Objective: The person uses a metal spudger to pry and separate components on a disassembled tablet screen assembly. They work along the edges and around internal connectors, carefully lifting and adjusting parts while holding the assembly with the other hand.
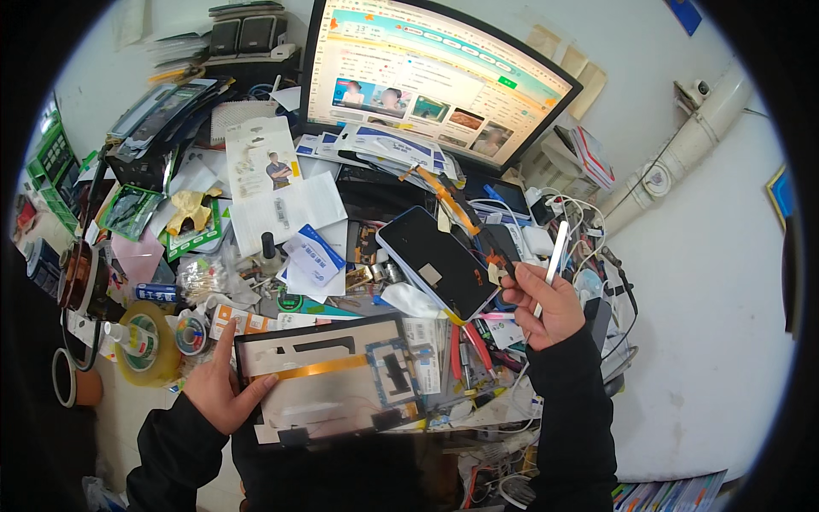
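My left hand [223,388] grips the left edge of a tablet screen panel [316,401], thumb on its pale inner face and index finger stretched along the rim. An orange ribbon [324,368] crosses that face beside the thumb, and a small circuit area sits at its right. In my right hand [548,309], thumb and fingers pinch the lower end of a long orange-and-black flex cable [461,209]. A silver-white pair of tweezers [559,247] sticks up out of the same hand. Under the cable lies a dark tablet or large phone [444,264] with a small pale square on it.
A lit monitor [444,77] stands at the back. Clutter includes a tape roll [147,346], cotton swabs [203,277], a small dark bottle [269,247], red-handled pliers [478,346] and a stack of panels [162,115]. White cables [580,205] tangle at the right, beside a wall pipe [674,158].
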A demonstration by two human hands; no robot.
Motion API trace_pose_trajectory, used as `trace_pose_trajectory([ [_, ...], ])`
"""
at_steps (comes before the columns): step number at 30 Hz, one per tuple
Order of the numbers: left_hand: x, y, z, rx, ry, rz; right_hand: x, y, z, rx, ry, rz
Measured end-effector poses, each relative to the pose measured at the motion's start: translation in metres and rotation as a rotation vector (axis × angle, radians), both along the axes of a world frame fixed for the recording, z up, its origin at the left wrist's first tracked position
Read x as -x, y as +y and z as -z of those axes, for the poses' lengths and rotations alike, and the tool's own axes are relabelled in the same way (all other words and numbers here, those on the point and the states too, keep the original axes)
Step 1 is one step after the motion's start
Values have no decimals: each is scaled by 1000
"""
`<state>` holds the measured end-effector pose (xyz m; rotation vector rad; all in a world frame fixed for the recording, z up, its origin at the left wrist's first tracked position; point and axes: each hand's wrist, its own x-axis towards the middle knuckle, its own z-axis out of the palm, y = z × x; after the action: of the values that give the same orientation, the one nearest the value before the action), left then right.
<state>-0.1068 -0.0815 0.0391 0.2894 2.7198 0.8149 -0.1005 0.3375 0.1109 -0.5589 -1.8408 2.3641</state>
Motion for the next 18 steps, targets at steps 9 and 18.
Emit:
trace_pose_trajectory([
  [9, -14, -10, 3, -189, 182, -67, -3, -18, -1, -115, -10, -43],
  [18, -23, -3, -10, -968, -296, -228, -11, -59, 2, -495, 60, -205],
])
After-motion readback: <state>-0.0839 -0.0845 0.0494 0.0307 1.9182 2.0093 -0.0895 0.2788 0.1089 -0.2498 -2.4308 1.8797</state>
